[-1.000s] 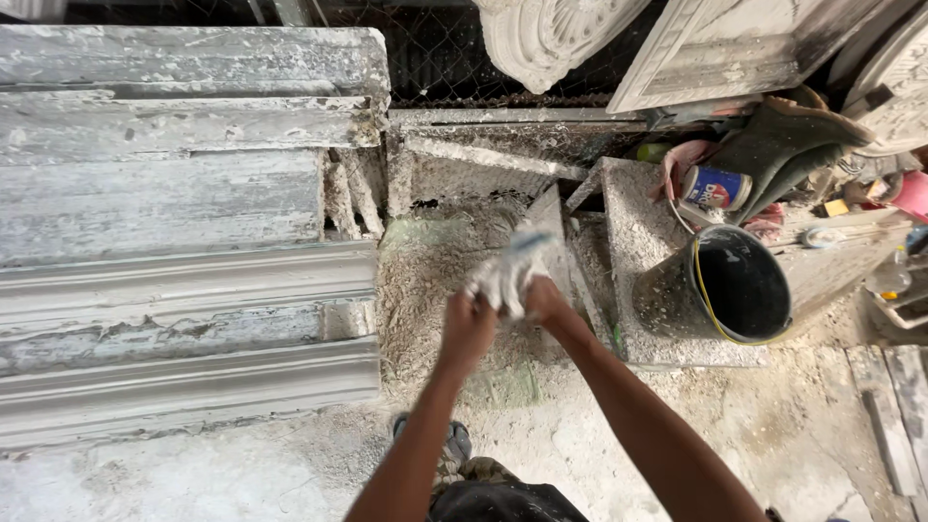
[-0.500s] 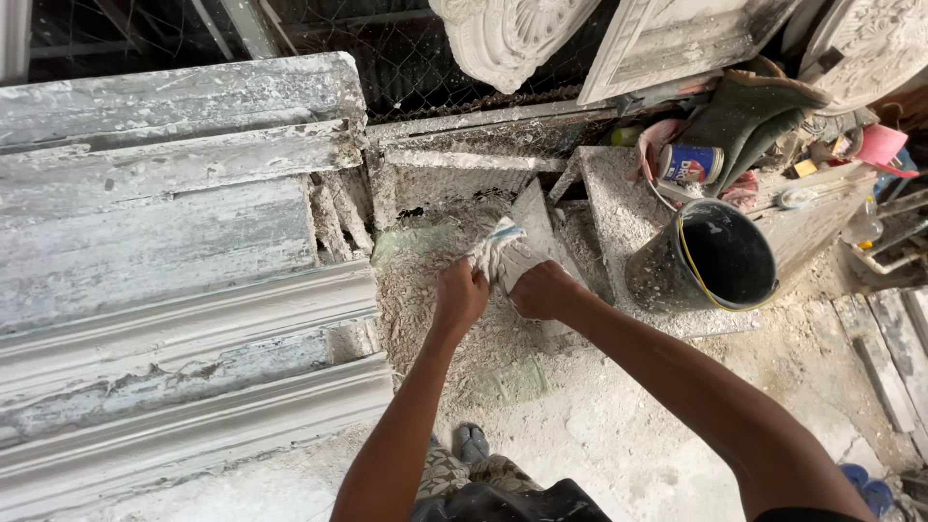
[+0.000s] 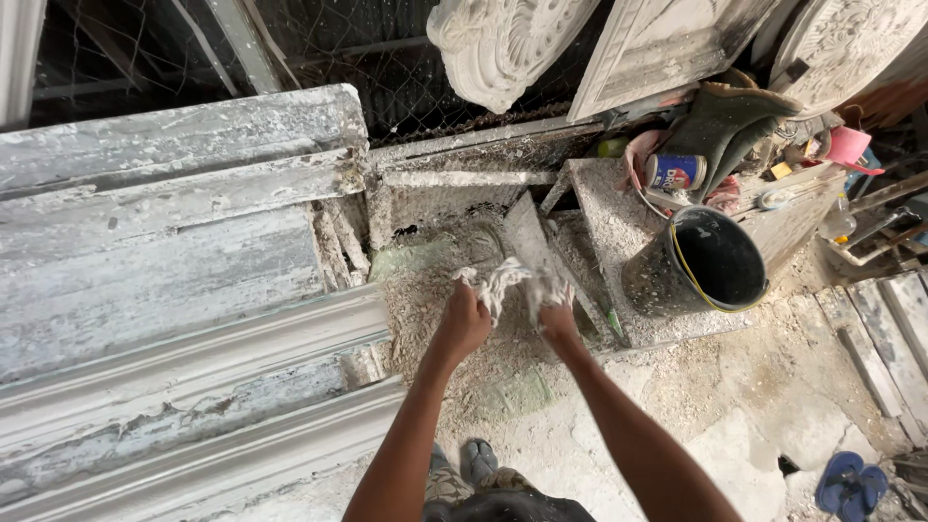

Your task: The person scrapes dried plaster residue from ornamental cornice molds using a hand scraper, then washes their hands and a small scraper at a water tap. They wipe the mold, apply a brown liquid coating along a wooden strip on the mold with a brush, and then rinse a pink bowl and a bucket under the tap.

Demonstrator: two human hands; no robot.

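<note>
Head view | left hand (image 3: pixel 465 324) and right hand (image 3: pixel 558 319) both grip crumpled, plaster-dusted white rag (image 3: pixel 507 281)

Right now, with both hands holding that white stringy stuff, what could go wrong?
1. The white fibre bundle is loose between the left hand and right hand; strands might slip from the grip into the plaster crumbs on the floor.
2. The black bucket stands close to the right arm; a wide elbow swing could knock it.
</note>
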